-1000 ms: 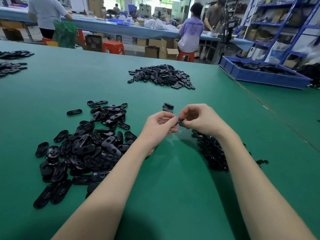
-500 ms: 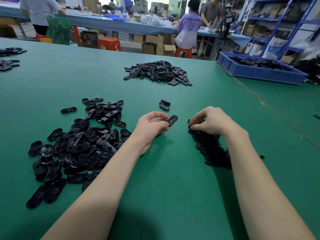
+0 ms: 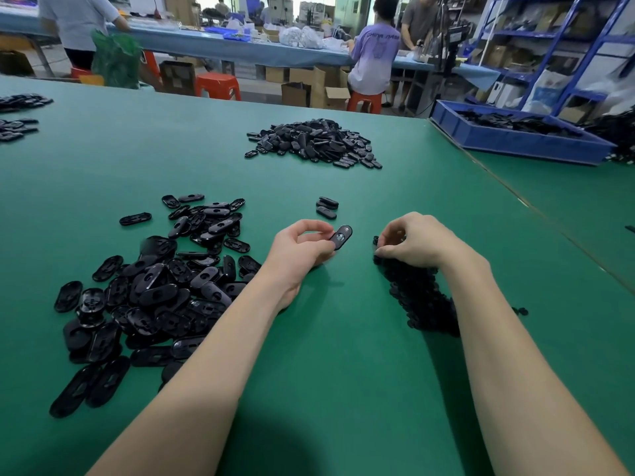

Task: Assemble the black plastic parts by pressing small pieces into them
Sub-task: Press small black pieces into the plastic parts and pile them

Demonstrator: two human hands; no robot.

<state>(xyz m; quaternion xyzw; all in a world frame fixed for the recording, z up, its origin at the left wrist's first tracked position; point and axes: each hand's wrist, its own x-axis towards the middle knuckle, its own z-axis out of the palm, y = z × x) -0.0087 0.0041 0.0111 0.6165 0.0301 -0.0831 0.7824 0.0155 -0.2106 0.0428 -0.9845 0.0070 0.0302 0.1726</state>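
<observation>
My left hand (image 3: 299, 249) pinches one black oval plastic part (image 3: 342, 236) by its near end, holding it just above the green table (image 3: 343, 372). My right hand (image 3: 412, 242) rests with curled fingers on the far end of a heap of small black pieces (image 3: 419, 297), fingertips pinching among them; whether a piece sits between them is hidden. A large loose pile of black oval parts (image 3: 154, 290) lies to the left of my left forearm.
Three oval parts (image 3: 326, 207) lie just beyond my hands. A second heap of oval parts (image 3: 312, 140) sits farther back. A blue tray (image 3: 515, 139) stands at the back right. More parts (image 3: 17, 111) lie at far left. People work at a far bench.
One second ago both hands met over the oval part. The right hand has since dropped onto the heap of small pieces, and the left hand keeps holding the part.
</observation>
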